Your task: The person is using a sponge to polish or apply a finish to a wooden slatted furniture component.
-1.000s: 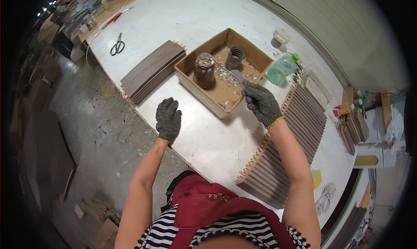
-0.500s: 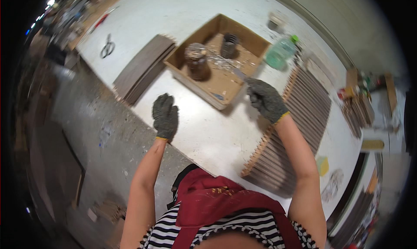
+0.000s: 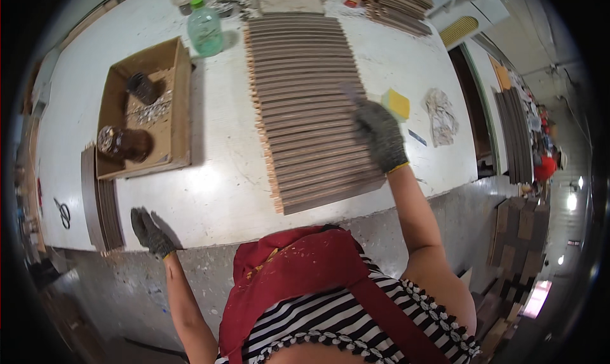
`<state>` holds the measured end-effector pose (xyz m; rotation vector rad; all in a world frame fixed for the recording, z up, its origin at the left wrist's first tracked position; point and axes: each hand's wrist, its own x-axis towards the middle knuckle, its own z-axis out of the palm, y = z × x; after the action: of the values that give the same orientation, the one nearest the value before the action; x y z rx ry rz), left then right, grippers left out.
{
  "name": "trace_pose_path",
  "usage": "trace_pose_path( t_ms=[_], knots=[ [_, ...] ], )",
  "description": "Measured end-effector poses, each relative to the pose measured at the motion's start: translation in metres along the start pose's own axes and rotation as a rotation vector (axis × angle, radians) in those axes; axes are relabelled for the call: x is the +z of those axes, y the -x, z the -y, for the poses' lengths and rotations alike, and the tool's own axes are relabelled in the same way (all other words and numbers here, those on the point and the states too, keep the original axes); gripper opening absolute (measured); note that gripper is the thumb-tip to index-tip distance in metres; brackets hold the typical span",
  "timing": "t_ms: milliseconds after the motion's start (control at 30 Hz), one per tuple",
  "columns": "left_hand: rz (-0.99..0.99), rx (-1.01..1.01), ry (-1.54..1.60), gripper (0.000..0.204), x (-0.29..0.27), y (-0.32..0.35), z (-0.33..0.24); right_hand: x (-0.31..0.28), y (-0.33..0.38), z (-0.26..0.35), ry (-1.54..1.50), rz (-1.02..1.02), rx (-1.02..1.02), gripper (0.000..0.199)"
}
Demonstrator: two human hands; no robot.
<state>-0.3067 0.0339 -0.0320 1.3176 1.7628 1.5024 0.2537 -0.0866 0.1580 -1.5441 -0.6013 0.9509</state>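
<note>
My right hand (image 3: 379,135), in a dark grey work glove with a yellow cuff, is closed around a scraper with a thin flat blade (image 3: 351,93), blurred by motion. It hovers over or touches the right end of a long row of narrow brown strips (image 3: 305,110), packed side by side with jagged pale ends; I cannot tell which. My left hand (image 3: 151,232), gloved alike, is open with its fingers stretched out near the table's front edge. A small stack of brown strips (image 3: 101,205) lies to its left.
A shallow brown box (image 3: 181,103) holds a stained jar (image 3: 124,145), a dark ridged cup (image 3: 141,87) and scraps. Around the white table are a green-capped bottle (image 3: 204,30), yellow sponge (image 3: 397,103), crumpled cloth (image 3: 440,116), black scissors (image 3: 62,213) and more strips (image 3: 400,5).
My view has turned to the right. My right hand has carried the scraper from beside the box to the right end of the strip row. My left hand stays open near the front edge.
</note>
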Motion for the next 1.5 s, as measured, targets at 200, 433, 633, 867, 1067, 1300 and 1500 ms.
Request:
trace_pose_path(
  t_ms=[200,433,633,867,1067,1300,1500],
  knots=[
    [-0.038,-0.093,0.063,0.042,0.004,0.059,-0.051,-0.150,-0.042,-0.034,0.051,-0.669,-0.140,0.028],
    [0.104,0.094,0.038,0.042,0.029,0.115,-0.111,-0.178,-0.111,-0.075,0.658,-0.669,-0.523,0.028],
    [0.172,-0.034,0.169,0.040,0.053,0.161,-0.153,-0.179,-0.143,-0.087,0.925,-0.692,-0.418,0.026],
    [0.245,-0.100,0.210,0.035,0.072,0.197,-0.191,-0.187,-0.149,-0.118,0.784,-0.728,-0.414,0.028],
    [0.494,-0.218,0.394,0.035,0.113,0.217,-0.239,-0.202,-0.155,-0.127,0.056,-0.784,-0.501,0.019],
    [0.977,-0.168,0.458,0.044,0.174,0.233,-0.295,-0.149,-0.084,-0.066,-0.568,-0.480,-0.583,0.014],
    [0.947,0.194,0.466,0.103,0.206,0.236,-0.323,0.004,0.009,-0.048,-0.757,-0.011,-0.431,0.025]
  ],
)
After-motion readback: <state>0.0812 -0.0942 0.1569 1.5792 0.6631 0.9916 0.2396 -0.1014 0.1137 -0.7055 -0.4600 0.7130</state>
